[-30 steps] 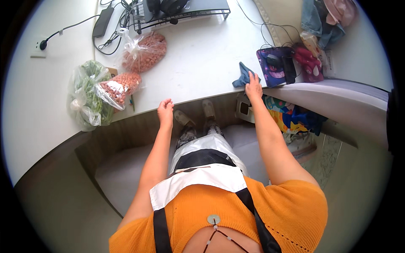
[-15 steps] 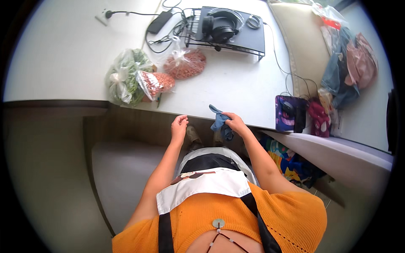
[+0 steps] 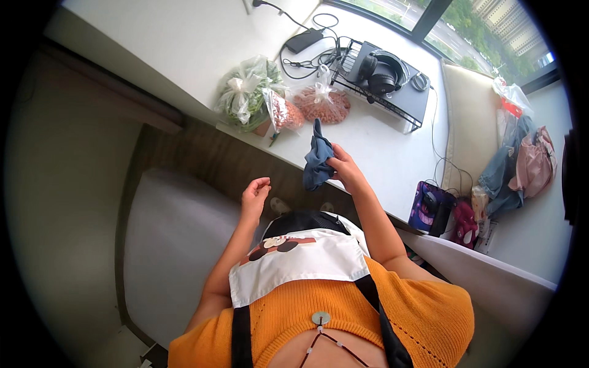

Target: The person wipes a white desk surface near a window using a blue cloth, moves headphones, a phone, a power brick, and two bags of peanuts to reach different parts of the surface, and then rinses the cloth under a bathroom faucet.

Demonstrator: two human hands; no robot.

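My left hand [image 3: 256, 190] hangs free over the floor, fingers loosely curled, nothing in it. My right hand [image 3: 345, 170] pinches a dark blue cloth [image 3: 318, 158], lifted just above the edge of the white counter [image 3: 392, 153]. The cloth dangles crumpled, one corner poking upward. Beyond it sit a clear bag of reddish beans [image 3: 323, 104], a bag of greens [image 3: 245, 92], and black headphones [image 3: 383, 72] on a rack.

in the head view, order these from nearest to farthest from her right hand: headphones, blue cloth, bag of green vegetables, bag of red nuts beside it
1. blue cloth, held in the right hand
2. bag of red nuts, up and left
3. bag of green vegetables, further left
4. headphones, on the far rack
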